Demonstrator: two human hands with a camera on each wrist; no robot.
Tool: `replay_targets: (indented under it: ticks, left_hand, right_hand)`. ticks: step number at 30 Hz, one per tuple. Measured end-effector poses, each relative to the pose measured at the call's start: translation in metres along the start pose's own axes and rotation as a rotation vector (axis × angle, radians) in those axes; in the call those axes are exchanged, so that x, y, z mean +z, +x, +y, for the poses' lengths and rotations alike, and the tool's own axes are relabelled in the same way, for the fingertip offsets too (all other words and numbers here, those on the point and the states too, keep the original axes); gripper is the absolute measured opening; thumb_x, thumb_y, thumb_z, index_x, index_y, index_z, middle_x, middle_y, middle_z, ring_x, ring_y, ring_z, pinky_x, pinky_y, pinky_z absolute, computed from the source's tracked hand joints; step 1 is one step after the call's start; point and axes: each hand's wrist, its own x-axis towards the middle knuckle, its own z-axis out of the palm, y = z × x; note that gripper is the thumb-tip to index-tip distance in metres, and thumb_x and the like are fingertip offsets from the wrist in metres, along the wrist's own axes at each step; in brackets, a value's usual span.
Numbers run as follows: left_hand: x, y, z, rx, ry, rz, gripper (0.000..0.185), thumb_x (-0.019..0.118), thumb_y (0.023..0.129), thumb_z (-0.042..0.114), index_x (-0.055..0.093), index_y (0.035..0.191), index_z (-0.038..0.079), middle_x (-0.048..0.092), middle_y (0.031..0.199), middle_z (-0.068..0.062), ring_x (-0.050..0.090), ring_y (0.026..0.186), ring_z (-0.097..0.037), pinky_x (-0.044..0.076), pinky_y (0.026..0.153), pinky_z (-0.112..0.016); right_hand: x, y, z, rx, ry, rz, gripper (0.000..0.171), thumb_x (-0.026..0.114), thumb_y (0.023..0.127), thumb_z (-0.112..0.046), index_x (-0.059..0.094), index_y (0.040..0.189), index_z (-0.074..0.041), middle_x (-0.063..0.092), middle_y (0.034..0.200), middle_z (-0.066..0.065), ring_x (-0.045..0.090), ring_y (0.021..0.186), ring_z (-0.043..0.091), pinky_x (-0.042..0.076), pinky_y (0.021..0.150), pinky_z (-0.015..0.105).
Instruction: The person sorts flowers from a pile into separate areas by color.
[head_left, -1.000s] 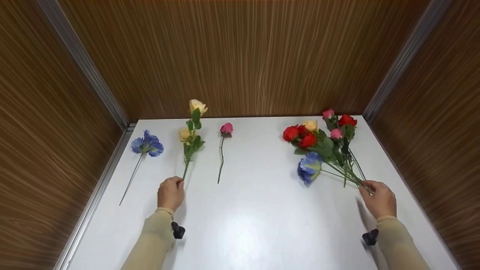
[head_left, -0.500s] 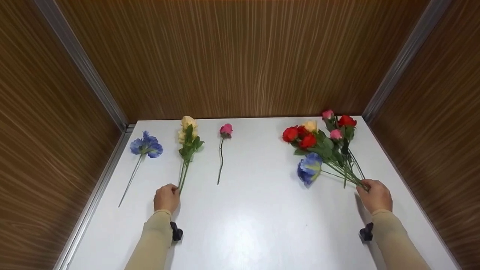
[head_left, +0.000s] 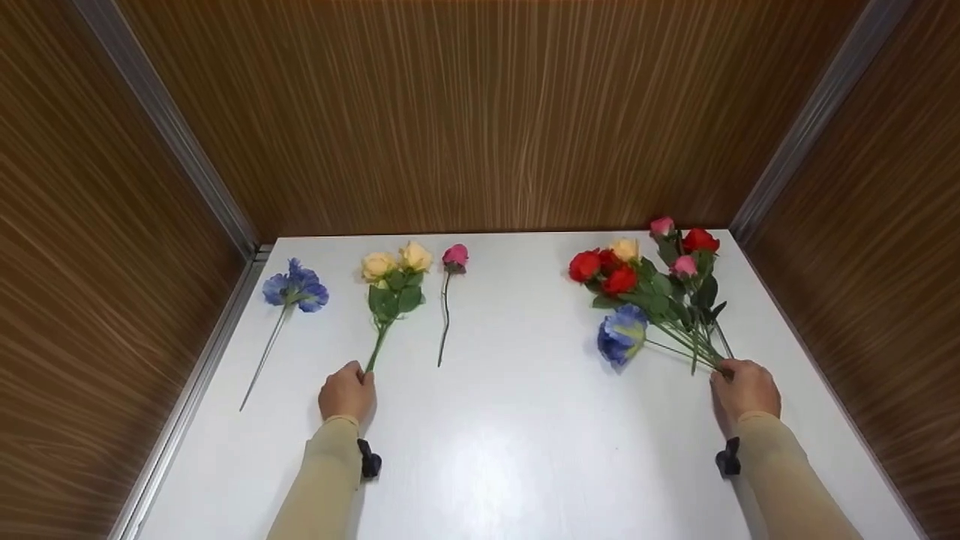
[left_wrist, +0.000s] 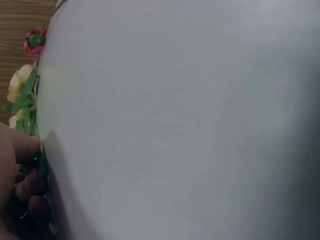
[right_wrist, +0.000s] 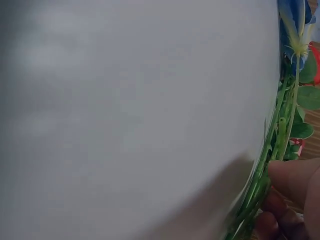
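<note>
Our left hand (head_left: 346,391) pinches the stem end of a yellow rose sprig (head_left: 391,289) lying ahead of it on the table (head_left: 525,450). Our right hand (head_left: 744,389) grips the stems of a bunch (head_left: 649,289) fanning away to its upper left. A pink rose (head_left: 450,292) lies right of the sprig, a blue flower (head_left: 289,300) left.

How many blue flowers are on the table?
2: one blue flower lies alone at the far left, another blue flower in the right hand's bunch; more may hide underneath.

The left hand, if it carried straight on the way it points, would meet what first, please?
Probably the yellow roses: the left hand grips their stem's end, which runs ahead to the leaves and blooms.
</note>
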Motion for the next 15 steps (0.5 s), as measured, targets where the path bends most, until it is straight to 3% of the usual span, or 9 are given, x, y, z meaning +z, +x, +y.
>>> replay_targets:
  ticks: [7, 15]
  left_hand:
    - [0.0001, 0.0008, 0.0074, 0.001, 0.054, -0.046, 0.030, 0.056, 0.094, 0.018, 0.046, 0.066, 0.011, 0.050, 0.060, -0.006, 0.044, 0.056, -0.025, 0.035, 0.058, -0.040]
    - [-0.0053, 0.0057, 0.0100, -0.048, 0.055, -0.134, 0.023, 0.049, 0.095, 0.018, 0.060, 0.077, 0.007, 0.065, 0.076, -0.011, 0.059, 0.069, -0.031, 0.044, 0.064, -0.046]
  right_hand:
    - [-0.0018, 0.0017, -0.0005, 0.051, 0.007, -0.048, 0.024, 0.061, 0.093, -0.013, 0.067, 0.109, 0.003, 0.061, 0.111, 0.027, 0.054, 0.105, 0.046, 0.040, 0.089, 0.059]
    - [0.0009, 0.0043, 0.0004, 0.047, -0.002, -0.049, 0.021, 0.062, 0.092, -0.013, 0.069, 0.105, 0.001, 0.063, 0.110, 0.026, 0.055, 0.105, 0.047, 0.040, 0.089, 0.059]
